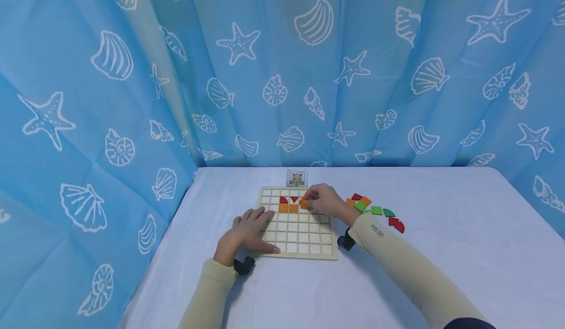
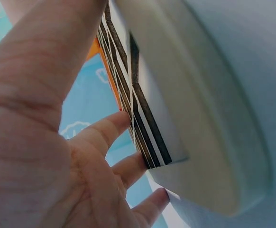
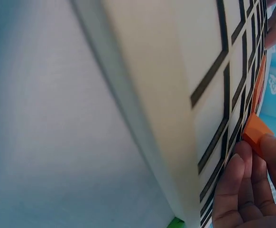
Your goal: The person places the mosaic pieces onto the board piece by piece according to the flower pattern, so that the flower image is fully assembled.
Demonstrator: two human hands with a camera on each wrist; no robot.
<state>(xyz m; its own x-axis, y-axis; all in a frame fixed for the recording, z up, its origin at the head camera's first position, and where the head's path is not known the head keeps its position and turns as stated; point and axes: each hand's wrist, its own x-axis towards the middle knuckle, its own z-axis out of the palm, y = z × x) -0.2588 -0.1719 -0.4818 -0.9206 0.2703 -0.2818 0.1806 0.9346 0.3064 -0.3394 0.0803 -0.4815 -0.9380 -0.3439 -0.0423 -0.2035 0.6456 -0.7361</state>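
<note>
The R hand (image 1: 324, 200) pinches an orange tile (image 3: 255, 132) betw. thumb and fingers, at the far part of the grid board (image 1: 293, 256). In the right wrist view this tile looks tilted, not flat in a cell. The L hand (image 1: 251, 231) is spread on the left side of the board, its thumb on the near rim.

Possible trouble, I judge: if the tile goes down at an angle, its corner may catch on a cell wall, or it may push the red piece (image 1: 302, 201) just beyond it, which the fingers partly hide. If the L hand presses unevenly, the board may slide and seated tiles may jump.

About the containers: the board's cells hold a red quarter-round (image 1: 283, 200), a red triangle (image 1: 294, 199) and, in the next nearer row, two orange squares (image 1: 289, 208). The loose tiles (image 1: 376, 210) to the right lie on the table (image 1: 441, 270), w/o any tray; the R forearm could brush them.
</note>
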